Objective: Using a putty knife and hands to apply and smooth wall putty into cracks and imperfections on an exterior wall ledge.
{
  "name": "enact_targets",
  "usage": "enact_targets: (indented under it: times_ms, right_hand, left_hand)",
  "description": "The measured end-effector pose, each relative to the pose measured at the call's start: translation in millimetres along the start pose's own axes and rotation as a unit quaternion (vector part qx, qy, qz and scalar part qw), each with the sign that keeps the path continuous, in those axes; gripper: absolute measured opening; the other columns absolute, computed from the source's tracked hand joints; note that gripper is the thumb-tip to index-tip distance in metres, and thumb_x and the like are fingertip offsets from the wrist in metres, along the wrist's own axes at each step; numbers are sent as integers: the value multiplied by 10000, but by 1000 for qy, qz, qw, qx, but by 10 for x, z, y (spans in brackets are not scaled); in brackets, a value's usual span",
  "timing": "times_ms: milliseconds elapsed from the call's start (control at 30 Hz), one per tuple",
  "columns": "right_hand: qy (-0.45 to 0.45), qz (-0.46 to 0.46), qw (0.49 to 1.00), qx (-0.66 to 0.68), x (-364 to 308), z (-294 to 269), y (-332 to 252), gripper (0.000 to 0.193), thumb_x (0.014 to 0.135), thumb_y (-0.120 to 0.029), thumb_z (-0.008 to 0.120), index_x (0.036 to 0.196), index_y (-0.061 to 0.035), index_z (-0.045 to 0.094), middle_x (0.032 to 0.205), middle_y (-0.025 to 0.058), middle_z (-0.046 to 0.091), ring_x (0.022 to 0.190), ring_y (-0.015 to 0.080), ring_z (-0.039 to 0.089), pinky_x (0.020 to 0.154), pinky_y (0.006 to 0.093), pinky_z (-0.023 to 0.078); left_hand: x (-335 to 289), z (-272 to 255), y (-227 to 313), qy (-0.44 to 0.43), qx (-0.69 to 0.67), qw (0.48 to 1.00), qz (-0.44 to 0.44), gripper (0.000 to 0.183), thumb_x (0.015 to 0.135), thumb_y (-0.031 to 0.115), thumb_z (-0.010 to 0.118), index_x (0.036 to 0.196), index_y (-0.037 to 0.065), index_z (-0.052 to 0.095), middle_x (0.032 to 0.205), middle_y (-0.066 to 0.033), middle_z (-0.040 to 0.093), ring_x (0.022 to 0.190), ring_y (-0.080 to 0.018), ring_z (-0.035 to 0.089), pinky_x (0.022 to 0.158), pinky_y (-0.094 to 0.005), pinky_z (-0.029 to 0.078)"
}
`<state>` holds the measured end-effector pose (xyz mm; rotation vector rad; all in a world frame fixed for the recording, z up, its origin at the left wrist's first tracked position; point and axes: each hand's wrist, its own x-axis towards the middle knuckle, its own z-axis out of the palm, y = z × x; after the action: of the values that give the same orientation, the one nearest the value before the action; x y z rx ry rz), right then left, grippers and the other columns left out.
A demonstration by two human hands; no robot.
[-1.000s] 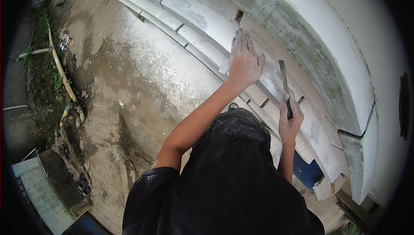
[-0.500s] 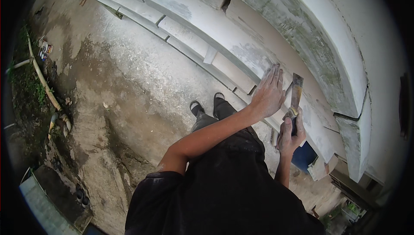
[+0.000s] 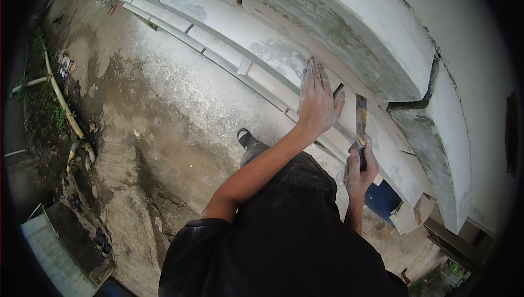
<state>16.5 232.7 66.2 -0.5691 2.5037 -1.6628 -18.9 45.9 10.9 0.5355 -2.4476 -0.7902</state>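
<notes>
My left hand [image 3: 318, 103], whitened with dust, lies flat on the long white ledge [image 3: 213, 16] with its fingers stretched out. Just ahead of the fingertips, a grey patch [image 3: 275, 51] marks the ledge's surface. To its right, my right hand [image 3: 362, 167] is wrapped round the dark handle of a putty knife [image 3: 361, 116]. The worn, stained blade points up and away from me, over or against the ledge; whether it touches cannot be made out. A short dark slot [image 3: 338, 88] shows beside my left thumb.
Above the ledge runs a thick curved concrete slab [image 3: 376, 30] with a cracked joint at its right. A blue object [image 3: 382, 199] lies below my right hand. Stained concrete ground [image 3: 180, 95] spreads left, with a bamboo pole [image 3: 57, 90] and a bucket [image 3: 68, 63] beyond.
My left hand has shifted up and left along the ledge, fingers still flat. My right hand keeps the putty knife and has moved slightly left. One foot has dropped out of sight.
</notes>
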Motion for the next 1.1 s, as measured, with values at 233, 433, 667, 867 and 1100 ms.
enact_targets:
  times_ms: [233, 433, 667, 867, 1100]
  right_hand:
    - [-62, -21, 997, -32, 52, -577, 344, 398, 927, -27, 619, 1311, 70, 571, 811, 79, 599, 702, 123, 527, 670, 274, 455]
    - [-123, -107, 984, -66, 132, -803, 424, 385, 923, -69, 637, 1277, 74, 591, 860, 156, 650, 726, 187, 593, 720, 314, 493]
    - [-125, -127, 983, -46, 122, -1062, 554, 379, 916, -52, 628, 1272, 73, 594, 861, 161, 650, 728, 208, 613, 712, 323, 499]
    - [-123, -119, 983, -61, 115, -1214, 663, 432, 892, -6, 631, 1320, 43, 593, 860, 79, 665, 710, 112, 556, 687, 249, 460]
    - [-135, -106, 982, -75, 140, -1282, 671, 407, 905, -40, 630, 1292, 76, 582, 973, 218, 685, 808, 248, 668, 779, 343, 518]
  left_hand:
    - [-212, 318, 461, 23, 1, 999, -35, 791, 912, 339, 591, 1378, -242, 323, 1484, -441, 250, 1415, -541, 246, 1190, -552, 199]
    - [-332, 399, 578, 9, 19, 999, -26, 733, 895, 303, 599, 1382, -194, 370, 1486, -386, 314, 1428, -496, 262, 1198, -529, 205]
    - [-527, 398, 424, -58, -34, 985, 160, 543, 925, 281, 574, 1350, -54, 531, 1430, -237, 497, 1404, -368, 388, 1200, -471, 251]
    - [-330, 222, 149, -4, 36, 988, 153, 395, 968, 242, 555, 1295, 30, 613, 1330, -179, 607, 1346, -356, 483, 1179, -468, 312]
    - [-346, 163, 83, 79, 99, 992, 26, 563, 943, 303, 581, 1397, -22, 500, 1435, -231, 498, 1415, -391, 378, 1193, -502, 262]
